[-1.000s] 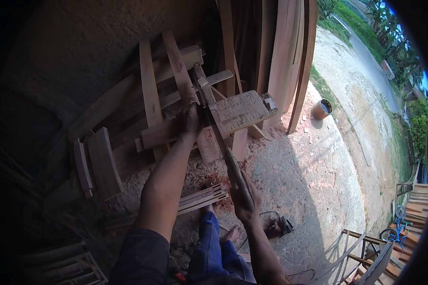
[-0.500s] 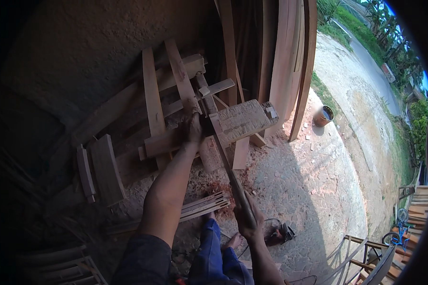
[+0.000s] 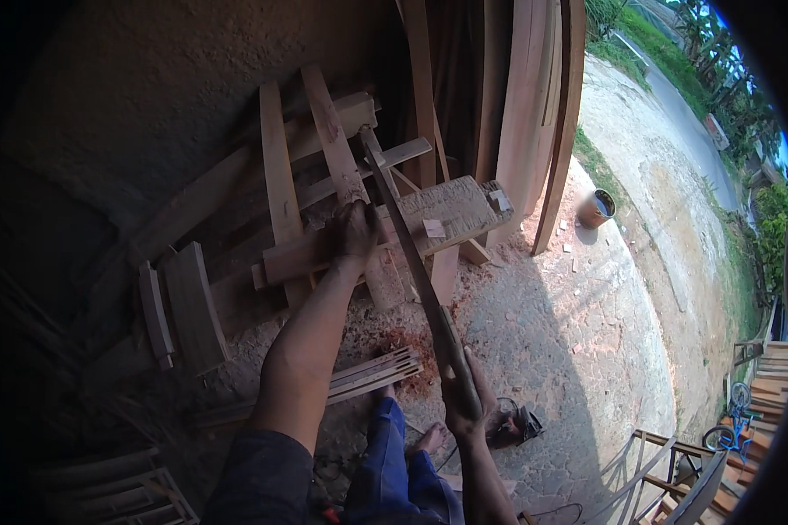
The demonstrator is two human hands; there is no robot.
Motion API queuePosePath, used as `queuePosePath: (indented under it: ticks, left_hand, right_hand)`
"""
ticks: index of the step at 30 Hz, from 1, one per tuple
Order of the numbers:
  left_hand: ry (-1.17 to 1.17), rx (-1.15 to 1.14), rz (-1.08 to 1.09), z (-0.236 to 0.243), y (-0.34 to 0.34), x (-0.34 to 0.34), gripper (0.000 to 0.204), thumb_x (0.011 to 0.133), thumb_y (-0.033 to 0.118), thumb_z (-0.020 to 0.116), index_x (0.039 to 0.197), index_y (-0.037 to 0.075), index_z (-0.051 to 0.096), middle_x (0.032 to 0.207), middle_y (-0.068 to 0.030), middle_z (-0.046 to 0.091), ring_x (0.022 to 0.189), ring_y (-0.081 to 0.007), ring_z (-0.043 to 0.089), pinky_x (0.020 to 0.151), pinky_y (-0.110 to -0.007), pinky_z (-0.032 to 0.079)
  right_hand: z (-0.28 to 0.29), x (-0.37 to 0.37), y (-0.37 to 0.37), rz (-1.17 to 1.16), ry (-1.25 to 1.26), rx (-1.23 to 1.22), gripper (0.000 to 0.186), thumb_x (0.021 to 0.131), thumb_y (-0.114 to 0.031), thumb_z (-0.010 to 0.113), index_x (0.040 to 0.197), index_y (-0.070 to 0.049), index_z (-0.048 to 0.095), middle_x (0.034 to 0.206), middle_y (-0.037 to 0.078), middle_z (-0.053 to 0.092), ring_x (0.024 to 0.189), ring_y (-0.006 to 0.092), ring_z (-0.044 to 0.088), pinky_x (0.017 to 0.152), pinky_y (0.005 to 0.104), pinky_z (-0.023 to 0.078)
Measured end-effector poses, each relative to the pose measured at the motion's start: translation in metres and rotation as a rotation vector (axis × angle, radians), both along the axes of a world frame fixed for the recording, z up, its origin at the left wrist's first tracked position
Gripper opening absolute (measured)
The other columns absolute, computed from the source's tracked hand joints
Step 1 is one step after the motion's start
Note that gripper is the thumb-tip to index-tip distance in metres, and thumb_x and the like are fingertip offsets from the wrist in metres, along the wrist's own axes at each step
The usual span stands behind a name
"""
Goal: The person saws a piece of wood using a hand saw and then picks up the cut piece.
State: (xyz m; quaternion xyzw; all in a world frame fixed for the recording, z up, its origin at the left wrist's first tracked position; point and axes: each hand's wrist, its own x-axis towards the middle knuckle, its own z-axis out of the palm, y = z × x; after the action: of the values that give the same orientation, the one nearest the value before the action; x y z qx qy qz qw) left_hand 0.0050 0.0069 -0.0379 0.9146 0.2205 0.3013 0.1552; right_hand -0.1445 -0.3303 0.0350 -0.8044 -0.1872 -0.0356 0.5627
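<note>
My right hand (image 3: 471, 394) is wrapped round the wooden handle of a long, dark-bladed machete-like tool (image 3: 411, 236). The blade slants up and away from me, passing across the near end of a thick, rough-topped wooden block (image 3: 460, 210). On that block lies a small pale wood chip (image 3: 433, 228). My left hand (image 3: 357, 229) is closed at a narrow wooden board (image 3: 328, 131), just left of the blade; shadow hides its fingertips. Below the left hand, a squared timber (image 3: 293, 261) lies crosswise.
Tall planks (image 3: 534, 114) lean at the back. Slats (image 3: 376, 376) lie beside my feet on the chip-strewn floor. A corded power tool (image 3: 514, 427) sits right of them. A bucket (image 3: 596, 210) stands near the sunlit edge. Short boards (image 3: 197, 306) are at left.
The tool's blade has swung up from the block's near end, its handle tilting with it. A pale chip now shows on top of the block. My left hand has stayed nearly in place.
</note>
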Motion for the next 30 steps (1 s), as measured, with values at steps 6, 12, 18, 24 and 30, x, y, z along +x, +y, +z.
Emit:
queuePosePath:
  ticks: [6,12,18,24,30]
  left_hand:
    - [-0.136,0.245,0.109,0.003,-0.015,0.002,0.023,0.091,0.026,0.053,0.095,0.004,0.057,0.094,-0.0205,0.066,0.093,-0.0404,0.062,0.085,-0.053,0.045]
    - [0.108,-0.012,0.031,0.009,-0.013,-0.003,0.025,0.085,0.027,0.06,0.094,0.004,0.055,0.096,-0.0206,0.066,0.096,-0.0403,0.061,0.085,-0.053,0.044]
    - [0.077,0.064,0.019,0.013,-0.003,-0.007,0.024,0.08,0.023,0.063,0.092,0.004,0.055,0.092,-0.0199,0.065,0.092,-0.0401,0.061,0.081,-0.051,0.045]
    - [0.275,0.58,-0.12,0.028,-0.036,-0.009,0.025,0.083,0.025,0.061,0.097,0.005,0.057,0.091,-0.019,0.065,0.092,-0.0396,0.061,0.081,-0.051,0.046]
    - [0.078,0.279,0.08,-0.023,0.031,-0.01,0.021,0.084,0.023,0.06,0.097,0.007,0.058,0.092,-0.0185,0.065,0.091,-0.0402,0.062,0.081,-0.051,0.046]
  right_hand:
    - [0.017,-0.004,-0.018,0.042,0.071,-0.008,0.055,0.082,-0.009,0.072,0.133,0.001,0.054,0.107,0.019,0.07,0.089,0.0243,0.072,0.076,0.031,0.054]
    - [0.008,-0.001,-0.008,0.124,0.049,0.015,0.053,0.081,-0.009,0.072,0.131,0.002,0.056,0.1,0.018,0.07,0.083,0.0226,0.071,0.073,0.0304,0.053]
    - [-0.003,-0.014,-0.028,0.178,0.061,-0.041,0.056,0.079,-0.012,0.074,0.13,0.002,0.056,0.102,0.02,0.071,0.088,0.0268,0.073,0.074,0.0328,0.055]
    - [0.01,0.056,0.034,0.17,0.221,0.042,0.055,0.083,-0.015,0.073,0.134,-0.009,0.055,0.105,0.02,0.069,0.092,0.0257,0.072,0.077,0.0328,0.054]
    - [0.017,-0.013,-0.02,0.201,0.119,-0.061,0.055,0.082,-0.011,0.072,0.133,-0.003,0.055,0.113,0.021,0.068,0.101,0.0295,0.07,0.083,0.0342,0.054]
